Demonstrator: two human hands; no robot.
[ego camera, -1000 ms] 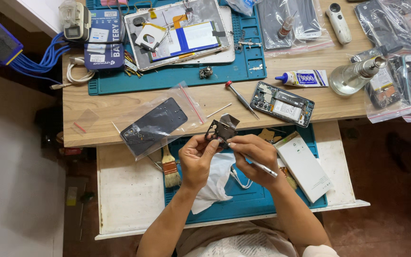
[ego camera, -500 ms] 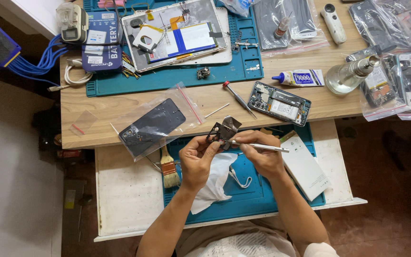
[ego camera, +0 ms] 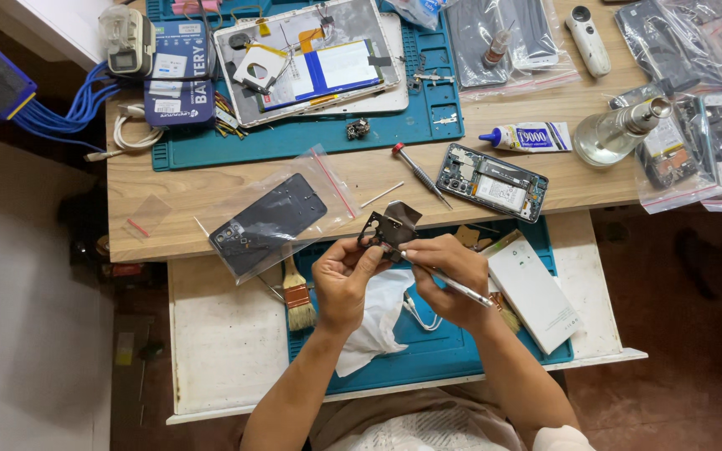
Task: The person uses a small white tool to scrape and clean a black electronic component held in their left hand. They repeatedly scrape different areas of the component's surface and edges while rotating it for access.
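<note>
Left to right: a clear zip bag holding a dark flat phone back (ego camera: 273, 221) lies on the wooden surface (ego camera: 169, 196); a small wooden-handled brush (ego camera: 297, 292) rests at the edge of the teal mat (ego camera: 428, 351). The left hand (ego camera: 343, 280) pinches the thin dark metal plate with cut-outs (ego camera: 390, 227), raised just above the mat over a white cloth (ego camera: 378, 321). The right hand (ego camera: 444, 276) is closed in a pen-like grip on a slim silver tool (ego camera: 461, 288), tip at the plate's lower edge. Good practice, judged: steady the plate by its edges, work with light, controlled strokes. Farther right lie an opened phone frame (ego camera: 492, 181) and a white box (ego camera: 532, 292).
</note>
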